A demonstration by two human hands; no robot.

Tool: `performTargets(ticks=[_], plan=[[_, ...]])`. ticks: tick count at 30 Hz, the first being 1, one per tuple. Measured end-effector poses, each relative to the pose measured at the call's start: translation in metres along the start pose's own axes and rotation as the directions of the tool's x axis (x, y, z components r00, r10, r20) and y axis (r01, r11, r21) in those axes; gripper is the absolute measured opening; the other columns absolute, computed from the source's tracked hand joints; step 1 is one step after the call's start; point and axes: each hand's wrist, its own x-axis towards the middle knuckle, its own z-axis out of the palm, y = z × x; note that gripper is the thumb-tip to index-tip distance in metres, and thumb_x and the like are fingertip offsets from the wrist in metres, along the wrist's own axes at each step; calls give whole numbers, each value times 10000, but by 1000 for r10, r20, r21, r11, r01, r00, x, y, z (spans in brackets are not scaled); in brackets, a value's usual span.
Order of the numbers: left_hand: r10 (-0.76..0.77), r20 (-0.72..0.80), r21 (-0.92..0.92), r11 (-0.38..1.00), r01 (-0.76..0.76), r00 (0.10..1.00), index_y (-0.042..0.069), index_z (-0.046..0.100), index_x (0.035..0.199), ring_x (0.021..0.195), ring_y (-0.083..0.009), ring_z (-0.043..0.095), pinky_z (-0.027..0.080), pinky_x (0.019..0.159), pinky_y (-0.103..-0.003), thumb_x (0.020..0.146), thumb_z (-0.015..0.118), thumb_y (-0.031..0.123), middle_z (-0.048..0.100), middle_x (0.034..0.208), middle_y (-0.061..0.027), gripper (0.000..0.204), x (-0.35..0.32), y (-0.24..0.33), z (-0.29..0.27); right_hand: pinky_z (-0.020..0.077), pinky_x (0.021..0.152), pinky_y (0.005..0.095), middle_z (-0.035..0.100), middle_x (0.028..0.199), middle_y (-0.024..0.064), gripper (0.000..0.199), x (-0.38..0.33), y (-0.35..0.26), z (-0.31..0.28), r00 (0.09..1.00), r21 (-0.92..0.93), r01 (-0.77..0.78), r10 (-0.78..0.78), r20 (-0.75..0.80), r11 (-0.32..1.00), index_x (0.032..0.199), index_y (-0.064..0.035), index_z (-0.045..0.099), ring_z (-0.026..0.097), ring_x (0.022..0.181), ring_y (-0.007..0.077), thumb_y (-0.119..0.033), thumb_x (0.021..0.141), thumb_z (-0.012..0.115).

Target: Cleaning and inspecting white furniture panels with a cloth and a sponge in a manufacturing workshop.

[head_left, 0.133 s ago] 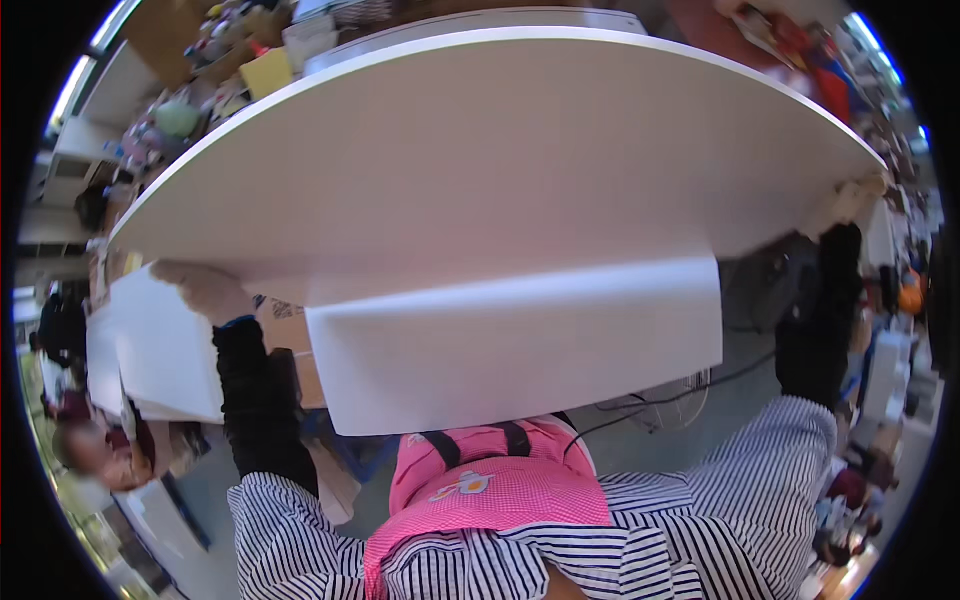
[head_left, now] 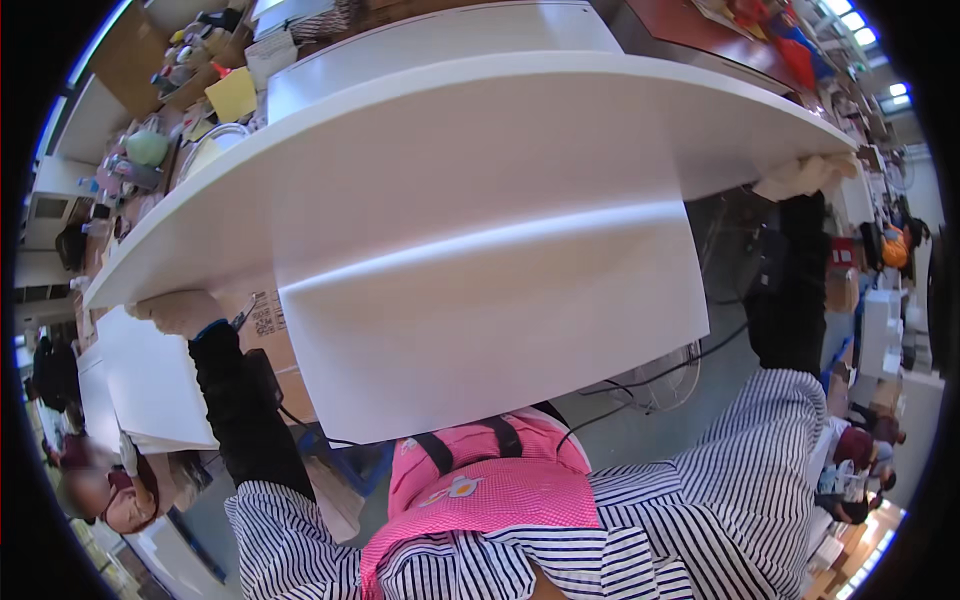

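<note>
A long, glossy white board [head_left: 480, 130] spans most of the view, tilted with its broad face toward me. My left hand [head_left: 180, 312], in a pale glove, grips it at its lower left end. My right hand [head_left: 805, 178], also in a pale glove, grips the right end; the board hides part of its fingers. Below the board's middle lies a white rectangular panel [head_left: 500, 330], its near edge close to my pink apron. A bright band runs along where the two meet; I cannot tell whether they touch.
A brown cardboard box [head_left: 285, 345] lies past my left wrist, beside white panels [head_left: 155, 380]. Cables [head_left: 650, 385] hang at the right above the floor. Cluttered goods [head_left: 150, 150] stand at the far left; a dark red surface [head_left: 690, 35] is far right. A person [head_left: 125, 495] is at left.
The board's far edge has come lower in the view and its thickness shows more. Both hands and the board have shifted left, with both grips kept.
</note>
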Motion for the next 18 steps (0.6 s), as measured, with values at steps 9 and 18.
performTargets(ticks=[9, 18], plan=[[-164, 2, -408, 901, 150, 987, -57, 465, 1107, 868, -298, 728, 618, 660, -451, 691, 874, 346, 681, 1019, -185, 709, -3, -36, 9, 389, 933, 343, 512, 918, 43, 338, -17, 30, -40, 815, 307, -24, -160, 556, 951, 991, -111, 436, 431, 810, 165, -438, 952, 514], [257, 963, -128, 156, 979, 85, -8, 511, 1324, 1137, -262, 577, 462, 1006, -413, 1023, 408, 445, 623, 1209, -162, 554, -29, -161, -146, 406, 833, 354, 571, 742, 18, 389, -102, 55, -143, 897, 492, 42, -249, 364, 869, 739, -176, 431, 472, 646, 164, -500, 887, 588]])
